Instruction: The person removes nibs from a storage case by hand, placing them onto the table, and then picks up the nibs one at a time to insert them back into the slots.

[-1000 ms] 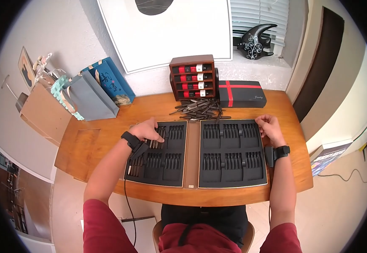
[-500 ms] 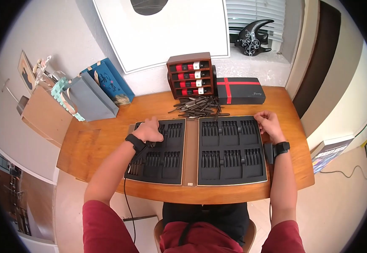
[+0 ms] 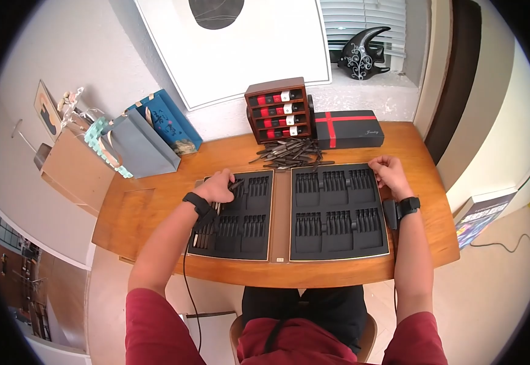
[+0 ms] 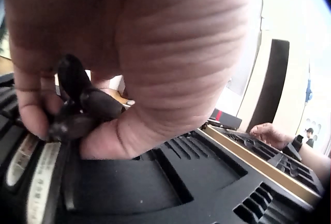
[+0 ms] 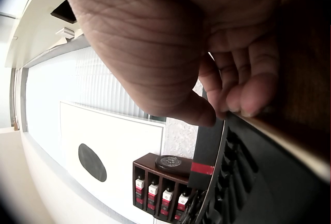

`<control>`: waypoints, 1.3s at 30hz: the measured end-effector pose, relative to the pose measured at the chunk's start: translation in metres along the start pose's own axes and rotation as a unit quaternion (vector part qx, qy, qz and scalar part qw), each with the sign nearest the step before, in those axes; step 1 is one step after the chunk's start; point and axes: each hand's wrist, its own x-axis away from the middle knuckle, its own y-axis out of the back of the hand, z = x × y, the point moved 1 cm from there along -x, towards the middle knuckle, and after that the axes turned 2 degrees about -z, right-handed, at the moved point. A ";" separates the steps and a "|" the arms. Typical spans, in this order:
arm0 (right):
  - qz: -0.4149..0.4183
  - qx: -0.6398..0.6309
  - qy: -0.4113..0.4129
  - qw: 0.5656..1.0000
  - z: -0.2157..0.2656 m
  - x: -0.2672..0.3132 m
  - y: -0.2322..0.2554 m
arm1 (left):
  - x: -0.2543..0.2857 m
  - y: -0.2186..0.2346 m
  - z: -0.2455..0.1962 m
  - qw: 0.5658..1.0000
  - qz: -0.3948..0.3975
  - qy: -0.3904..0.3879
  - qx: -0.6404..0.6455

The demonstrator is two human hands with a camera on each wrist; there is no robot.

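An open folding case (image 3: pixel 282 213) with black slotted inserts lies on the table. Over the upper left part of its left half, my left hand (image 3: pixel 218 187) pinches several slim dark sticks (image 4: pixel 77 92) with rounded ends between thumb and fingers. Pale flat pieces with printed marks (image 4: pixel 44 180) lie in slots below that hand. More light-coloured pieces (image 3: pixel 201 237) fill slots at the near left. My right hand (image 3: pixel 389 174) rests at the far right corner of the case, its fingers loosely bent and fingertips (image 5: pixel 253 105) right at the edge.
A pile of dark slim sticks (image 3: pixel 292 152) lies behind the case. Beyond it stand a wooden rack (image 3: pixel 277 109) of small bottles and a black box (image 3: pixel 350 129) with red ribbon. Paper bags (image 3: pixel 146 146) are at the left. A cable (image 3: pixel 187 286) hangs from my left wrist.
My left hand stays over the case's left half, its thumb drawn in from a wider spread. My right hand keeps its place at the corner. The head view has shifted slightly.
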 end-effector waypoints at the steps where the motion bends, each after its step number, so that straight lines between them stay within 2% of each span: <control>1: 0.000 -0.001 0.000 1.000 0.000 0.000 0.000 | 0.000 0.000 -0.003 1.000 -0.001 0.000 -0.001; 7: 0.000 -0.001 -0.004 1.000 -0.001 -0.002 0.000 | -0.008 -0.009 -0.018 0.995 -0.023 0.036 -0.095; 9: 0.002 0.000 -0.003 1.000 -0.001 -0.002 0.001 | -0.009 -0.014 -0.021 0.984 -0.061 0.060 -0.159; 13: -0.002 -0.003 -0.005 1.000 -0.001 -0.001 0.000 | -0.009 -0.012 -0.020 0.983 -0.076 0.060 -0.156; 15: 0.002 -0.007 -0.006 1.000 0.001 0.000 0.000 | -0.028 -0.008 0.005 0.991 -0.050 -0.011 -0.120; 16: 0.001 -0.004 -0.005 1.000 0.002 0.001 0.000 | -0.034 -0.002 0.012 0.991 -0.050 -0.010 -0.120; 18: 0.000 -0.001 -0.003 1.000 0.002 0.001 0.000 | -0.045 0.008 0.018 0.997 0.028 -0.020 -0.072; 19: -0.002 0.001 -0.001 1.000 0.001 0.000 0.000 | -0.041 0.017 0.010 0.997 0.028 -0.020 -0.071; 21: -0.005 0.002 0.001 1.000 0.000 -0.001 0.000 | -0.025 0.039 -0.016 0.997 0.056 0.049 -0.003; 22: -0.005 0.002 0.002 1.000 -0.001 -0.002 0.000 | -0.027 0.042 -0.019 0.997 0.056 0.048 -0.004; 24: -0.005 0.003 0.003 1.000 -0.001 -0.002 0.001 | -0.031 0.047 -0.025 0.993 0.043 0.022 0.107; 25: -0.003 0.002 0.005 1.000 0.000 -0.001 0.001 | -0.035 0.048 -0.030 0.993 0.043 0.021 0.107; 27: -0.003 0.003 0.008 1.000 0.001 0.000 0.001 | -0.043 0.045 -0.047 0.996 0.003 -0.066 0.052; 28: -0.003 0.000 0.006 1.000 0.001 0.000 0.001 | -0.053 0.038 -0.049 0.996 0.002 -0.068 0.053; 30: -0.005 -0.003 0.005 1.000 -0.001 -0.001 0.000 | -0.079 0.021 -0.052 0.972 -0.123 -0.199 0.014; 31: -0.003 -0.002 0.004 1.000 -0.002 -0.002 0.000 | -0.076 0.023 -0.069 0.971 -0.124 -0.202 0.016; 33: -0.006 0.002 0.003 1.000 -0.003 -0.003 0.001 | -0.065 0.034 -0.107 0.985 -0.077 -0.152 -0.003; 39: -0.003 -0.014 0.002 1.000 0.000 -0.001 0.000 | -0.085 0.020 -0.127 0.967 -0.135 -0.216 -0.013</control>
